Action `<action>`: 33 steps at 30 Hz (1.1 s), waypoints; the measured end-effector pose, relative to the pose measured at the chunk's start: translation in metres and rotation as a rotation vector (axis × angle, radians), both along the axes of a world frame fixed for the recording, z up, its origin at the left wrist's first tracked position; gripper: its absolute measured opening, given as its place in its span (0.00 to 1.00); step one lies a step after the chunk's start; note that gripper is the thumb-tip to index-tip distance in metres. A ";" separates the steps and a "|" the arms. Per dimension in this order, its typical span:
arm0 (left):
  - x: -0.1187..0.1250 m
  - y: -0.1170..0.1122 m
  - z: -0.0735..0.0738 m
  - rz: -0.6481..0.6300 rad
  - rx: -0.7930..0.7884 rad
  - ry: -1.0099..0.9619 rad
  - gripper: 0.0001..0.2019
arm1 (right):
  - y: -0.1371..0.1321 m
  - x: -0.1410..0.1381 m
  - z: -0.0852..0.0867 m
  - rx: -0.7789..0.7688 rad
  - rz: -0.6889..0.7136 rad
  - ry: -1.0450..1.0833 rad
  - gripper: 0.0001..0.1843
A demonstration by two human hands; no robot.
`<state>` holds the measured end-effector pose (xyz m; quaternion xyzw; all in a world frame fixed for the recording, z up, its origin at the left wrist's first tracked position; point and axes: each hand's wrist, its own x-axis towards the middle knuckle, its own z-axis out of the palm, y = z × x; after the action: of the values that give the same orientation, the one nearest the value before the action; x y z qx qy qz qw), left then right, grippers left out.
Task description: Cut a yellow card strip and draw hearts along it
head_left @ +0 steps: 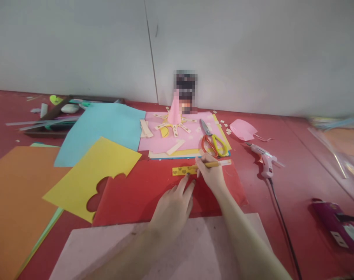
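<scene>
My right hand (211,174) is closed round a pencil (213,164), whose tip lies on a yellow paper strip (185,170) marked with small dark shapes. The strip rests on a red sheet (141,194). My left hand (173,208) lies flat on the red sheet with fingers stretched toward the strip's lower edge, fingertips close to it. Just beyond the strip lie red-and-yellow scissors (212,143) on a pink sheet (177,142).
A pink paper cone (173,113) with star-marked strips stands on the pink sheet by the wall. Blue (103,128), yellow (97,175) and orange (16,202) sheets lie left. A glue gun (264,157) with its cable lies right, a purple box (337,225) further right.
</scene>
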<state>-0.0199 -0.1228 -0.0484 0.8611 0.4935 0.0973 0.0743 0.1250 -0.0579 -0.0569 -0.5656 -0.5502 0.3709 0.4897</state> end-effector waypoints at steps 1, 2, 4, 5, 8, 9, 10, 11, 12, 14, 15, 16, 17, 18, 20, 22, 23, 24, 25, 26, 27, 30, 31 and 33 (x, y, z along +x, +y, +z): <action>0.000 0.000 0.000 0.001 0.003 -0.009 0.19 | 0.000 0.000 0.001 0.000 -0.002 -0.002 0.16; 0.000 0.000 -0.001 0.000 0.004 -0.017 0.19 | 0.000 0.000 0.001 0.001 -0.005 -0.004 0.16; 0.000 0.000 0.000 -0.002 0.003 -0.021 0.19 | 0.000 0.000 0.001 0.005 -0.012 -0.008 0.16; 0.001 0.000 0.000 -0.002 0.002 -0.016 0.19 | 0.000 0.000 0.001 0.006 -0.013 -0.013 0.16; 0.001 0.000 0.002 -0.001 0.008 0.003 0.19 | 0.000 0.000 0.001 0.005 -0.007 -0.021 0.16; 0.001 0.000 0.002 0.001 0.012 0.008 0.19 | 0.000 0.000 0.000 0.004 -0.011 -0.020 0.16; 0.001 0.000 0.003 0.001 0.013 0.013 0.19 | 0.000 0.000 0.000 0.002 -0.015 -0.020 0.16; 0.001 0.000 0.003 0.001 0.013 0.018 0.19 | 0.000 0.000 0.000 -0.001 -0.017 -0.018 0.16; 0.001 0.000 0.004 0.001 0.011 0.025 0.19 | 0.000 0.000 0.000 -0.004 -0.017 -0.015 0.16; 0.001 0.000 0.003 -0.002 0.004 0.029 0.19 | 0.000 -0.001 0.000 -0.004 -0.012 -0.011 0.16; 0.000 0.000 0.003 -0.004 0.000 0.028 0.20 | 0.000 -0.001 0.000 -0.005 -0.011 -0.013 0.16; 0.000 0.000 0.003 -0.005 -0.001 0.027 0.20 | 0.000 -0.001 0.000 -0.007 -0.014 -0.014 0.16; 0.000 0.000 0.003 -0.006 -0.002 0.025 0.20 | 0.000 -0.001 0.000 -0.009 -0.019 -0.013 0.16; 0.000 0.000 0.003 -0.006 -0.003 0.025 0.19 | 0.000 -0.001 0.000 -0.011 -0.023 -0.012 0.16; 0.001 0.000 0.003 -0.004 -0.001 0.026 0.19 | 0.000 0.000 0.000 -0.014 -0.023 0.000 0.16; 0.001 0.000 0.003 -0.001 0.000 0.028 0.19 | 0.000 0.000 0.000 -0.017 -0.016 0.016 0.16; 0.001 0.000 0.003 -0.001 -0.001 0.027 0.19 | 0.000 0.000 -0.001 -0.021 -0.012 0.021 0.16; 0.001 0.000 0.003 -0.001 -0.001 0.025 0.19 | 0.000 0.000 -0.001 -0.023 -0.010 0.024 0.16; 0.001 0.000 0.003 0.002 0.002 0.024 0.19 | 0.000 0.000 -0.001 -0.024 -0.010 0.024 0.16; 0.001 -0.001 0.003 0.003 0.004 0.022 0.19 | 0.000 0.000 -0.001 -0.023 -0.012 0.019 0.16; 0.001 -0.001 0.002 0.005 0.007 0.022 0.19 | 0.000 0.000 -0.001 -0.019 -0.015 0.011 0.16; 0.001 -0.001 0.002 0.002 0.019 0.026 0.19 | -0.001 -0.001 0.001 -0.009 -0.023 -0.015 0.16; 0.001 -0.001 0.002 0.000 0.019 0.025 0.19 | -0.001 -0.001 0.002 -0.010 -0.024 -0.023 0.16; 0.001 -0.001 0.003 0.002 0.013 0.023 0.19 | -0.001 -0.001 0.004 -0.011 -0.025 -0.031 0.16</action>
<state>-0.0189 -0.1233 -0.0455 0.8622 0.4944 0.0907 0.0629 0.1241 -0.0591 -0.0531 -0.5809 -0.5487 0.3589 0.4824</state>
